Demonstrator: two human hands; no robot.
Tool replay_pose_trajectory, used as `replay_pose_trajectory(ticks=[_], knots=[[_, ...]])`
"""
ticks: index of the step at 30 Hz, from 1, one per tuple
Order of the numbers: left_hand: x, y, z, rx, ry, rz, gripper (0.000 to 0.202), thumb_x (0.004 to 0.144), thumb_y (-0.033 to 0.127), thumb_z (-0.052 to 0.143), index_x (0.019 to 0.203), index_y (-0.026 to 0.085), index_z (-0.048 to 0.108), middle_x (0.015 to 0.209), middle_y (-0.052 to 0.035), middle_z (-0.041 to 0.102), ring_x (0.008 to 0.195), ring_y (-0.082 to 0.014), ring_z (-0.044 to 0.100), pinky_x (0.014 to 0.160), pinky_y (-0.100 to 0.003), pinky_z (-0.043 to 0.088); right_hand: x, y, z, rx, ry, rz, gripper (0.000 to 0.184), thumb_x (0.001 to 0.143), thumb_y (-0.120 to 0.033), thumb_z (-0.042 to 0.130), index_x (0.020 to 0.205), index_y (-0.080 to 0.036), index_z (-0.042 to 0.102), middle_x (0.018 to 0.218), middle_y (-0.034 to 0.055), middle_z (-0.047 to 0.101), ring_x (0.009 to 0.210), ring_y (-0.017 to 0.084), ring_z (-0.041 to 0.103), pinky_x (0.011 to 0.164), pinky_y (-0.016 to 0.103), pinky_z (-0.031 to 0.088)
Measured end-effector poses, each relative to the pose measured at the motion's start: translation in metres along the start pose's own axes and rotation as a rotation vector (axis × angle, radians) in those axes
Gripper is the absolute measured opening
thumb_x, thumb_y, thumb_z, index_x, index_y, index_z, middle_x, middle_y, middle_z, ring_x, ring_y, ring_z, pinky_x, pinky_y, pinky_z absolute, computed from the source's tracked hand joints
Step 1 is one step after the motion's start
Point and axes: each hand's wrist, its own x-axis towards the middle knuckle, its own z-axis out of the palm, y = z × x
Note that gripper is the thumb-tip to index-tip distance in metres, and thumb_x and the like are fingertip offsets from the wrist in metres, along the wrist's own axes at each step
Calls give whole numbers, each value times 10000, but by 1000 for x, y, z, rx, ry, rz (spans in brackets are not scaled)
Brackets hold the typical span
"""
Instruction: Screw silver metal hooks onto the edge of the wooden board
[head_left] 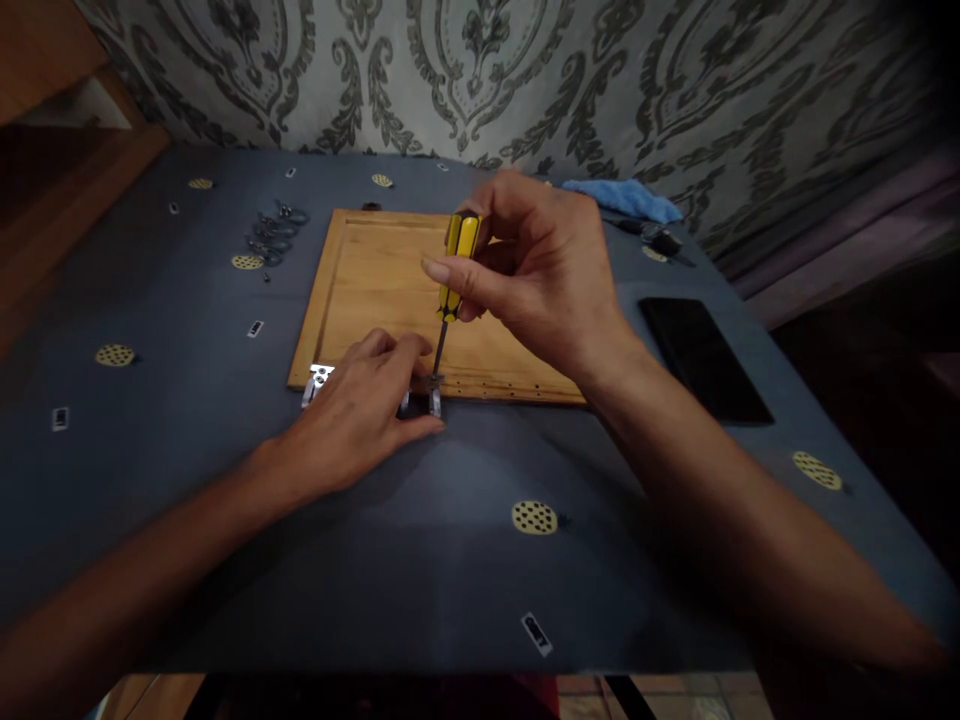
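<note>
In my right hand (pixel 544 265) is a yellow and black screwdriver (pixel 463 250), held near upright between thumb and fingers. Its tip meets a small metal bracket (pixel 435 395) at the near edge of a wooden panel (pixel 382 270). My left hand (pixel 367 395) lies on that edge, its thumb and fingers curled around the bracket and pressing it. A second shiny metal bracket (pixel 320 375) sits at the panel's near left corner, partly behind my left hand. Small dark holes run along the edge to the right. Whether a screw is under the tip is too small to tell.
Several metal rings with fittings (pixel 274 235) lie left of the panel. A black tablet-like slab (pixel 705 358) is at the right. Behind it are a blue cloth (pixel 626 198) and a dark tool (pixel 660 238). A patterned wall (pixel 390 80) borders the table's (pixel 187 420) far side.
</note>
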Motion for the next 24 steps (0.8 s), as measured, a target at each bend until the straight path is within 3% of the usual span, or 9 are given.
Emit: replay_pose_trajectory(ticks=[6, 11, 24], knots=[[0, 0, -1, -4, -6, -7, 444, 819, 280, 810, 1129, 224, 496, 1063, -42, 690, 1084, -266, 593, 890, -400, 515, -12, -9, -3, 8, 17, 15, 504, 681, -613, 842, 804, -246, 519, 690, -47, 608, 522, 104, 588, 465, 232, 507], [0, 0, 0, -11, -7, -13, 452, 818, 284, 807, 1140, 220, 495, 1038, -40, 695, 1085, -269, 588, 886, -397, 513, -27, -29, -9, -64, -77, -1, 397, 775, -569, 796, 830, -226, 604, 813, -8, 657, 590, 109, 630, 519, 243, 531], [1, 0, -1, -6, -19, -15, 442, 819, 294, 807, 1135, 219, 507, 1044, -46, 703, 1111, -283, 579, 910, -405, 504, -30, -28, -5, -127, -29, -28, 362, 786, -524, 803, 784, -217, 612, 721, -26, 604, 603, 114, 589, 543, 248, 524]])
